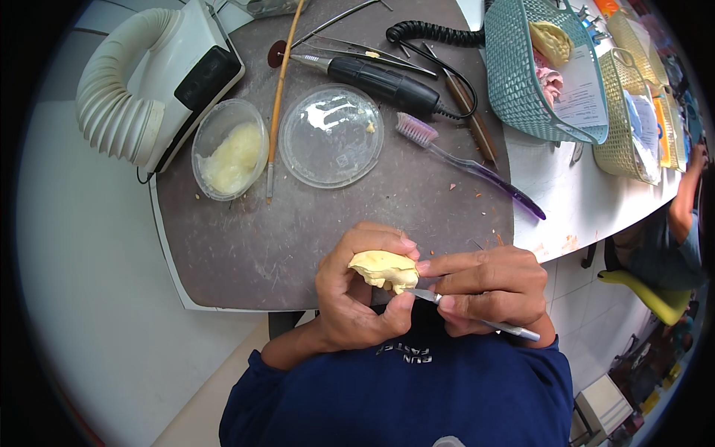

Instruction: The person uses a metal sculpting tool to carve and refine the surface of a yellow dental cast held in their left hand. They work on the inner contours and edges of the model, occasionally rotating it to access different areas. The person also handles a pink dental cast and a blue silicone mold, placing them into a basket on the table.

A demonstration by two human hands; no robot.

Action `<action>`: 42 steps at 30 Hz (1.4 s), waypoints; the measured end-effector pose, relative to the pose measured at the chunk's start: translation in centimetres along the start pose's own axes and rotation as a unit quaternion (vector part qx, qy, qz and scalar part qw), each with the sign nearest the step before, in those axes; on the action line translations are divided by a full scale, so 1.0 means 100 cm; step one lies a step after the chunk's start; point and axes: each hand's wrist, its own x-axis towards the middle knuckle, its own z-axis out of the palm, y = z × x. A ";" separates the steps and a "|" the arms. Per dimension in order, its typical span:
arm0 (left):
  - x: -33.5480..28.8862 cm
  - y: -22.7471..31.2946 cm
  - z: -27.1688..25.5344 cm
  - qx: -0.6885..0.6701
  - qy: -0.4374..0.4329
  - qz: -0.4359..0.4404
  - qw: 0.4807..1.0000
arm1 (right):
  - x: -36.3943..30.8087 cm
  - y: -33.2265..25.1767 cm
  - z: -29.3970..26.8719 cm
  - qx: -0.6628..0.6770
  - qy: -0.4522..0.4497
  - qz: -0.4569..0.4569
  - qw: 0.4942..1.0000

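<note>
My left hand [348, 304] is closed round a small pale-yellow plaster dental cast [383, 267], its fingers over the far side and its thumb near the lower edge. Bumps like teeth show along the cast's underside. In my right hand [495, 287] is a slim silver knife [514, 329], held like a pen, its narrow blade pointing left. The blade's tip is at the lower right edge of the cast; whether it touches cannot be made out. My right index finger rests close to the cast's right end.
Ahead lie a tub of pale paste [232, 160], a clear lid [328, 145], a thin brush [277, 97], a black rotary handpiece [383, 83], a purple toothbrush [477, 167] and a wooden-handled tool [471, 115]. A hose unit [197, 67] stands left, baskets [514, 82] right. Another person [670, 231] sits far right.
</note>
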 end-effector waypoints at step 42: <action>-0.001 0.008 0.005 -0.020 0.051 -0.074 0.996 | -0.003 -0.003 0.008 -0.097 -0.013 -0.047 0.994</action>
